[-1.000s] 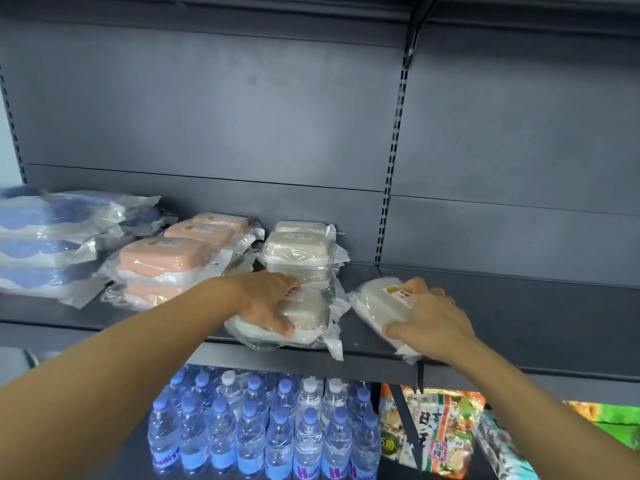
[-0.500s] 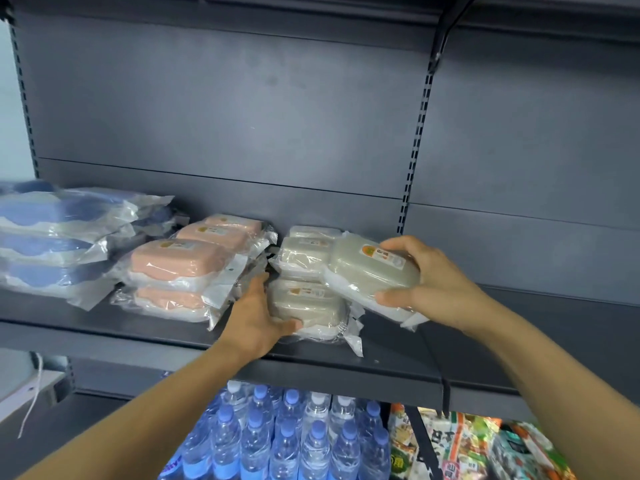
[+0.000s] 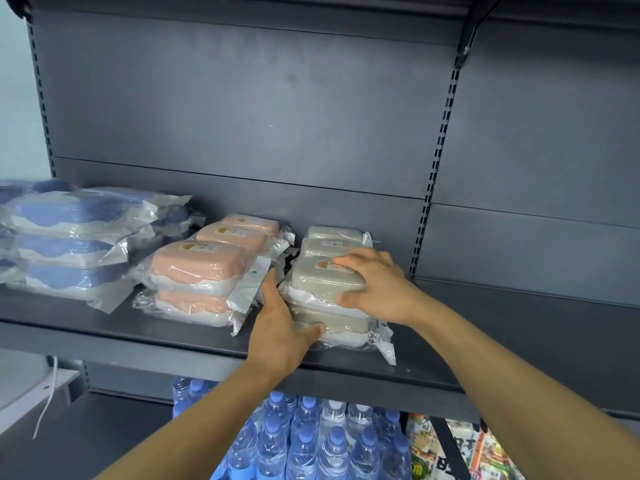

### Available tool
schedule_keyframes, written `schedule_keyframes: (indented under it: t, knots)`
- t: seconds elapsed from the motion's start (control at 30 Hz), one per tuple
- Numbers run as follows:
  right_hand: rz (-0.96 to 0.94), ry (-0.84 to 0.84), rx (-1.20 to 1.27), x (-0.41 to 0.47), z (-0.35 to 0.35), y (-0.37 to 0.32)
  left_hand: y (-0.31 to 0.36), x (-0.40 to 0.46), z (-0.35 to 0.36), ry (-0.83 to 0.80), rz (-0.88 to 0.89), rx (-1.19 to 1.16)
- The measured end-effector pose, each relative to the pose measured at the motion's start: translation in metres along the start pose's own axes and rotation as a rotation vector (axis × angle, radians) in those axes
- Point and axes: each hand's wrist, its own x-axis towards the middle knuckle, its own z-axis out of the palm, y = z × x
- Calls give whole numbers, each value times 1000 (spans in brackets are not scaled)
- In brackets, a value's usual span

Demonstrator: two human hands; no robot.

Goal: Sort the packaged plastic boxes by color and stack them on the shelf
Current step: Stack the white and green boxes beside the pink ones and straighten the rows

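On the dark shelf [image 3: 173, 337] stand three colour groups of wrapped plastic boxes. Blue boxes [image 3: 65, 244] are stacked at the left, pink boxes [image 3: 204, 268] in the middle, white boxes [image 3: 332, 233] to their right. My right hand [image 3: 377, 289] grips the top white box [image 3: 322, 275] of the front white stack, fingers over its lid and thumb on its front. That box lies on the lower white box [image 3: 343, 327]. My left hand [image 3: 280, 327] holds the left front corner of the lower box, its fingers along the stack's left side.
The shelf to the right of the white stack [image 3: 519, 323] holds nothing. Below it stand several water bottles [image 3: 311, 441] with blue caps and snack packets [image 3: 460, 448] at the lower right. A perforated upright [image 3: 440, 140] runs up the back panel.
My right hand has carried the white box from the right, lifted it and set it down onto the front white box. My left hand stayed at the lower box.
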Motion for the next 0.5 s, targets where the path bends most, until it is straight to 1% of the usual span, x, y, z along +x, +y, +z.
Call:
schedule_keyframes:
  t: [0.1,0.13,0.17,0.27,0.37,0.5]
  knots:
    - [-24,242,-187,-23,6,-8,-5,-2,0,25,60,-3]
    - [-11,293,-195,-32,9,-10,-6,-2,0,35,86,2]
    - [8,308,-186,-40,15,-11,-7,-3,0,46,115,11]
    - [69,237,-171,-52,29,-8,-7,-5,2,58,195,94]
    - [101,206,-85,-44,33,0,-6,-2,5,43,180,161]
    - [118,177,-22,-31,32,9,-3,3,9,63,161,265]
